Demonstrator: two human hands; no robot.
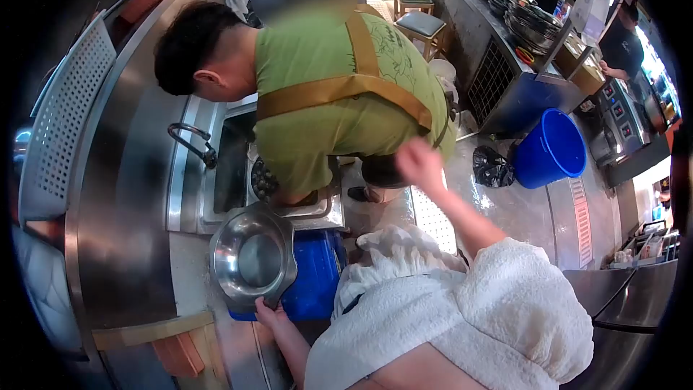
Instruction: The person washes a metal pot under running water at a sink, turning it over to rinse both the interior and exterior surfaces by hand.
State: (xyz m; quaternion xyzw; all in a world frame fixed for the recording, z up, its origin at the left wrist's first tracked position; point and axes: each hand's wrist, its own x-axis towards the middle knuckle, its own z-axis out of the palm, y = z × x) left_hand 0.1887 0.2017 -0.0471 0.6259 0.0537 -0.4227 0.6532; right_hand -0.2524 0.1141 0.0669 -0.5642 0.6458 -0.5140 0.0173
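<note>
One bowl (254, 260) near the sink (191, 209); floor (505, 220) perhaps wet.

A shiny, wavy-rimmed metal bowl (258, 261) faces up over a blue bin (317, 274).

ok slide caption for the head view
Left hand holds a metal bowl by the sink a co-worker bends over

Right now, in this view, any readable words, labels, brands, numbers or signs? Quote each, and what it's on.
None readable.
Green shirt: dark line print on the back, no words I can make out.
White hanging item: faint marks, too blurred to read.
Control panels: too small to read.
Steel bowl in the left hand: no lettering visible.
</note>
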